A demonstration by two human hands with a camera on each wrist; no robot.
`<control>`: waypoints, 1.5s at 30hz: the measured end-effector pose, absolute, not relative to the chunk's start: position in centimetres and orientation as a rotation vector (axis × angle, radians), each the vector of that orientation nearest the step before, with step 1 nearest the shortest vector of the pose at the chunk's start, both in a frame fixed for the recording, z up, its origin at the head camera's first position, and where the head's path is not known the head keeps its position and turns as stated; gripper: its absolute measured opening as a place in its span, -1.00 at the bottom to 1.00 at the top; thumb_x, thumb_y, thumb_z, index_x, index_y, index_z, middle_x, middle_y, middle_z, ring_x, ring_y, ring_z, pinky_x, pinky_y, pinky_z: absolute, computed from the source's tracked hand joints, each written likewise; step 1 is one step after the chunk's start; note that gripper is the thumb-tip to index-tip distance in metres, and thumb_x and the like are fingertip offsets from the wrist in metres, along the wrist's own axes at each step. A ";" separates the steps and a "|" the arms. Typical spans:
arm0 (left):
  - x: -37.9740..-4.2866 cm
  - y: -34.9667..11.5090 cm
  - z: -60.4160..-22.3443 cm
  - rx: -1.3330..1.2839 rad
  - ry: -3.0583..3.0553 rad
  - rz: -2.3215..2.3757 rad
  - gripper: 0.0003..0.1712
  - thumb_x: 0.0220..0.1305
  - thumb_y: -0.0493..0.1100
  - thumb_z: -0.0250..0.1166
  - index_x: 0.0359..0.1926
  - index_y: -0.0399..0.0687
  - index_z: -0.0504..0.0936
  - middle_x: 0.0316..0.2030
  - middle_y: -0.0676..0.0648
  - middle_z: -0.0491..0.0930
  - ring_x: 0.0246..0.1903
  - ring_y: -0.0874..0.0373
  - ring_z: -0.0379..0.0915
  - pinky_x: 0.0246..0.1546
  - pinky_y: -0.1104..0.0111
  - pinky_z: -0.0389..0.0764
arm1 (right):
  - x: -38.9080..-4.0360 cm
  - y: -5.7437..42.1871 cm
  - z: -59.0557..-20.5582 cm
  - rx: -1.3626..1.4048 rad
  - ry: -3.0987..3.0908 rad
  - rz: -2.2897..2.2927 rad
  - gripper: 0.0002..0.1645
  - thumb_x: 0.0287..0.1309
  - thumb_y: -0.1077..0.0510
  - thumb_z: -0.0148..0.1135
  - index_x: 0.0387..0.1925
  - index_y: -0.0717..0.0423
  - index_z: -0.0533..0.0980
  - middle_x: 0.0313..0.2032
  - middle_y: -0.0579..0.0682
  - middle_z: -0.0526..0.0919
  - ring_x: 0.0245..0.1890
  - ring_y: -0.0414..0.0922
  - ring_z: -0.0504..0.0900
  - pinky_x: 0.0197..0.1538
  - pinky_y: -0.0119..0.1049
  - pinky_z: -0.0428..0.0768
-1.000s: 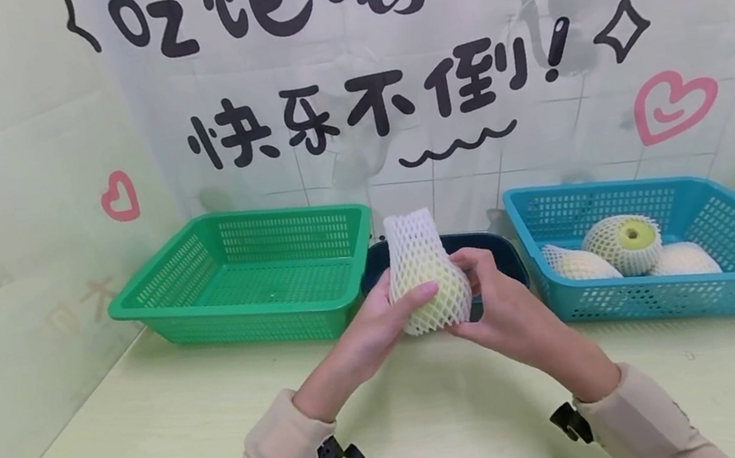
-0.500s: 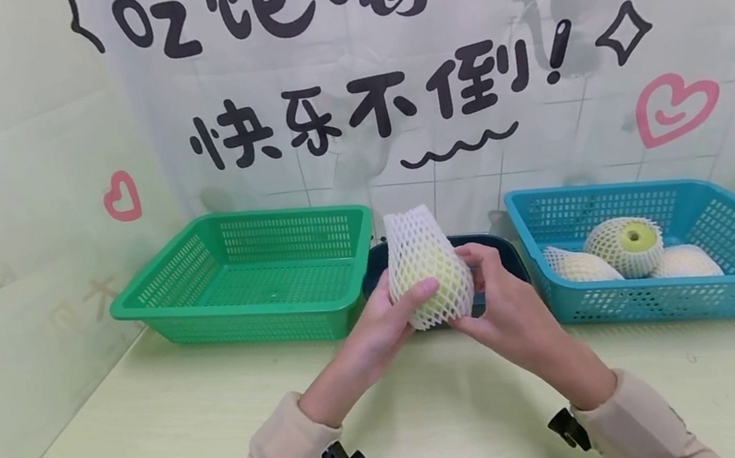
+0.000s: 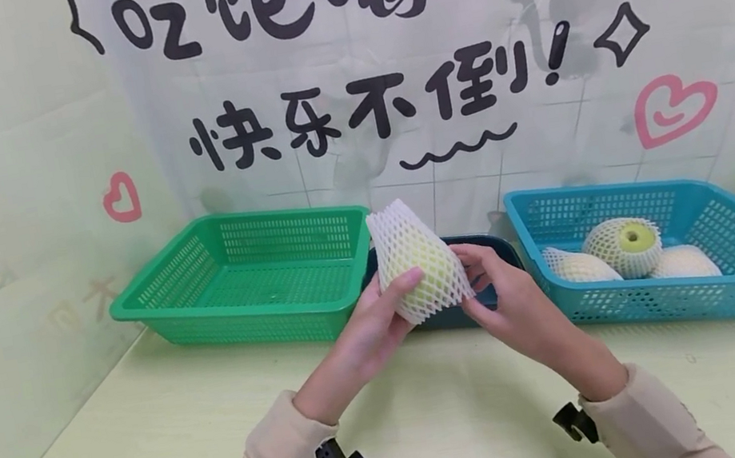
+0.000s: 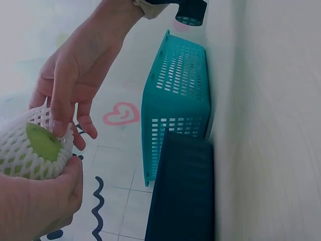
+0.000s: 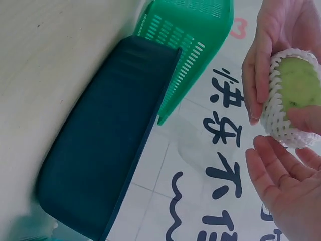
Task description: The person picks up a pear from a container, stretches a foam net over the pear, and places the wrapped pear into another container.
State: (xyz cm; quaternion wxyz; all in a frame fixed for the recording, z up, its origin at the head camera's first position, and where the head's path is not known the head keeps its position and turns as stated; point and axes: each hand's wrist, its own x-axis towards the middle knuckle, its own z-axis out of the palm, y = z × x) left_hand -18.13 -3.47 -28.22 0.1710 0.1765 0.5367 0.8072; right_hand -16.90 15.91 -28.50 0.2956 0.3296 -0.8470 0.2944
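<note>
In the head view, a pale green fruit (image 3: 422,272) sits in a white foam net sleeve (image 3: 397,228), tilted with its long loose end up and to the left. My left hand (image 3: 370,324) grips the wrapped fruit from the left, thumb across its front. At the lower right rim of the net my right hand (image 3: 523,308) pinches the edge. Both wrist views show bare green skin (image 4: 44,143) at the net's opening, with the right thumb (image 5: 306,119) at that rim. The left hand's far fingers are hidden behind the fruit in the head view.
A green basket (image 3: 280,318) stands at the back left. A dark blue bin (image 3: 451,319) is behind the hands. On the right, a blue basket (image 3: 685,297) holds several net-wrapped fruits (image 3: 621,245). The pale tabletop (image 3: 444,427) lies in front, and a printed sheet hangs behind.
The wrapped fruit has tipped to the left and shifted slightly left and up with my left hand. My right hand has moved a little outward at the net's rim. The baskets have stayed put.
</note>
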 end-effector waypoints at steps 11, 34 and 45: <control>-17.9 -3.5 -28.0 0.504 1.581 2.293 -0.23 0.14 -0.12 0.21 0.34 0.08 0.07 0.16 -0.13 0.33 0.07 0.13 0.37 0.23 0.26 0.33 | -16.4 15.6 -28.7 0.743 -2.281 0.811 -0.56 -0.03 0.35 0.33 -0.10 0.26 0.35 -0.24 0.07 0.62 -0.25 -0.11 0.62 -0.16 -0.19 0.63; -18.2 -3.7 -27.9 0.518 1.813 2.299 -0.21 0.08 -0.12 0.22 0.31 -0.03 0.07 0.09 -0.18 0.44 -0.05 0.17 0.49 0.07 0.32 0.48 | -16.3 16.6 -27.3 0.871 -2.497 1.001 -0.46 0.13 0.44 0.05 0.14 0.24 0.17 -0.05 0.14 0.63 -0.17 -0.06 0.64 -0.13 -0.19 0.61; -18.0 -3.3 -28.2 0.525 2.135 2.020 -0.14 0.09 0.00 0.33 0.31 -0.02 0.06 0.03 -0.13 0.45 -0.11 0.13 0.51 -0.04 0.27 0.55 | -15.6 16.3 -26.5 0.843 -2.595 1.277 -0.36 0.33 0.03 0.00 0.33 0.11 0.06 0.19 0.17 0.39 -0.01 -0.02 0.57 -0.05 -0.21 0.60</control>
